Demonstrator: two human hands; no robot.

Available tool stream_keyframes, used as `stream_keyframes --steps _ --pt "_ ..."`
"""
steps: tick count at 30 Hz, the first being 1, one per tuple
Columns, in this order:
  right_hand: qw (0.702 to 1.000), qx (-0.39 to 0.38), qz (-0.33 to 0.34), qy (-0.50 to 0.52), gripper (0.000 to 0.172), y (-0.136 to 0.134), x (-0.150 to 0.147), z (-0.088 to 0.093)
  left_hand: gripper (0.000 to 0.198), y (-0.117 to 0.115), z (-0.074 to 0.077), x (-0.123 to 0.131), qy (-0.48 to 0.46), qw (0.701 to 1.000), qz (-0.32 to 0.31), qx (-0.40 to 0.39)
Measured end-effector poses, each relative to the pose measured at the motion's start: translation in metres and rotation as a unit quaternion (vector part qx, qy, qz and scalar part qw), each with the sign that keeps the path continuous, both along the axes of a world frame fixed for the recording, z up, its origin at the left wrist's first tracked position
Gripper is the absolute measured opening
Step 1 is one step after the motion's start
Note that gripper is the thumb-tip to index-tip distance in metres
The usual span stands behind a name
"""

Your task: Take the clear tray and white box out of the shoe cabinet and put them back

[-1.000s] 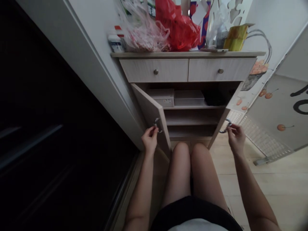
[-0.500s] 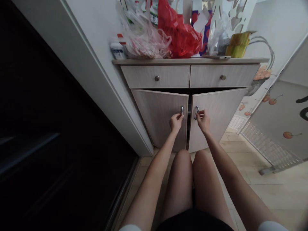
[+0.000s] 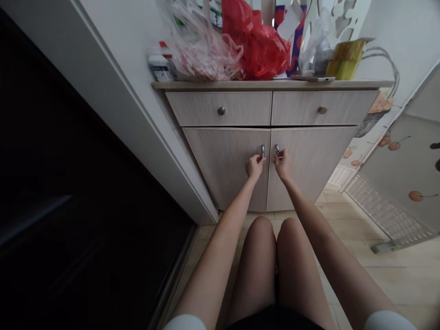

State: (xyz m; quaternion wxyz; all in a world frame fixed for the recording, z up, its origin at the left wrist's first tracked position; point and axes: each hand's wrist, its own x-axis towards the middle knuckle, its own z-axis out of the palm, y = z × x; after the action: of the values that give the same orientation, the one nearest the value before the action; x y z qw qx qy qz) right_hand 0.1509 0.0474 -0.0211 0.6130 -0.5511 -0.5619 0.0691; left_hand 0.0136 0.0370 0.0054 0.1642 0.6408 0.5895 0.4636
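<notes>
I crouch before a pale wood cabinet [image 3: 309, 156] whose two lower doors stand closed. My left hand [image 3: 255, 166] pinches the metal ring handle [image 3: 262, 150] of the left door [image 3: 227, 160]. My right hand [image 3: 281, 164] grips the matching ring handle [image 3: 277, 149] of the right door [image 3: 309, 160]. Both arms reach straight forward over my knees [image 3: 275, 229]. Two drawers with round knobs [image 3: 221, 110] sit shut above the doors.
On the cabinet top lie a red plastic bag [image 3: 257, 46], a clear bag [image 3: 202, 50], a white bottle [image 3: 158, 66], a yellow-green packet [image 3: 343, 57] and a phone [image 3: 312, 78]. A dark doorway [image 3: 68, 183] lies left. A cherry-patterned panel [image 3: 395, 174] leans on the right.
Both doors swung from wide open to fully closed, hiding the shelves and boxes inside. My hands came together at the middle, still on the ring handles.
</notes>
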Motion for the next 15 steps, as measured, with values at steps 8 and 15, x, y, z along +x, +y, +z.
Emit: stream_keyframes --steps 8,15 --pt "0.999 -0.045 0.010 -0.014 0.013 0.011 0.001 0.005 0.012 0.012 -0.001 0.004 0.010 1.000 0.010 0.011" --pt "0.998 -0.063 -0.003 -0.007 0.011 0.017 -0.001 0.012 0.012 0.017 0.004 0.007 0.018 1.000 0.016 -0.001"
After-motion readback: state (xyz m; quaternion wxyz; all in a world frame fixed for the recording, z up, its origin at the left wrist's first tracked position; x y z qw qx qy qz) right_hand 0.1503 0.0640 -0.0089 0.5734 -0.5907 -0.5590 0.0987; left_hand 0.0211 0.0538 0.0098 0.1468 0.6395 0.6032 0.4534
